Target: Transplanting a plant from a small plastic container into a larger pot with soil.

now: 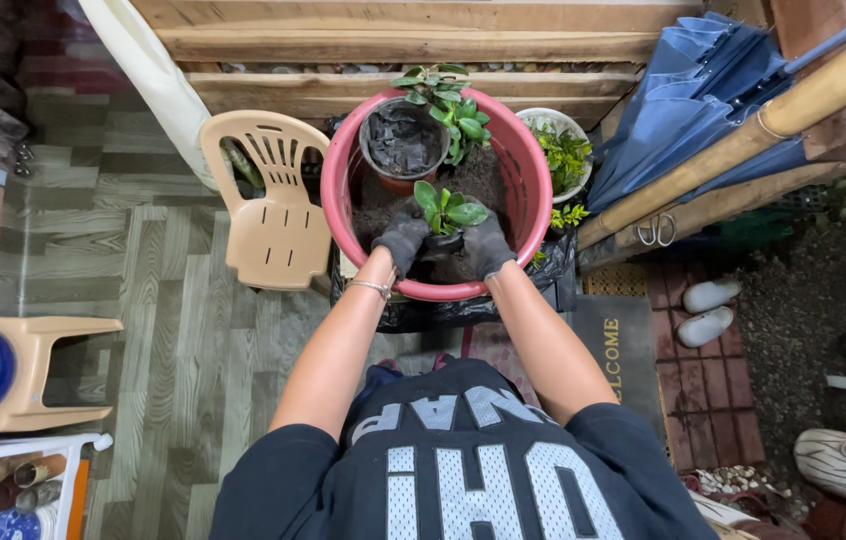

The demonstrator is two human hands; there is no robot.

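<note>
Both gloved hands, left (405,238) and right (486,243), cup a small plant (446,210) over the red basin (533,180), mid-potting; next comes steady lowering.

A tan plastic chair (273,205) stands on the wood-patterned floor (158,330); a folded blue umbrella (688,95), white slippers (708,310) and a doormat (623,350) lie opposite.
</note>
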